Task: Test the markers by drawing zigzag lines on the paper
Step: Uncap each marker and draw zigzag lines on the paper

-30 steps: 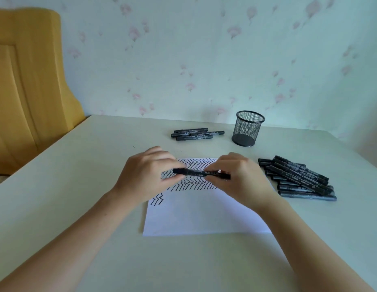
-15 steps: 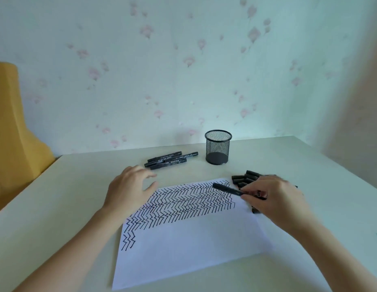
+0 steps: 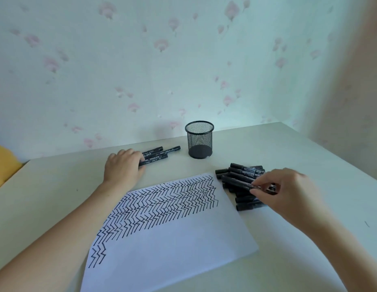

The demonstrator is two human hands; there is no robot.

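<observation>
At table centre lies the paper [image 3: 168, 239], its upper half filled with black zigzag lines. Right hand [image 3: 288, 194], at 3 o'clock of the paper, pinches one black marker [image 3: 236, 181] atop the marker pile [image 3: 244, 199]. Left hand [image 3: 123, 168], at 11 o'clock, rests with fingers curled over a small marker group [image 3: 157, 155]. Mesh pen cup [image 3: 199, 139] stands at 12 o'clock.

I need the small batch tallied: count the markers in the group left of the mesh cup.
3 visible, side by side: far marker, middle marker, near marker. The left hand covers their left ends and could hide more.
</observation>
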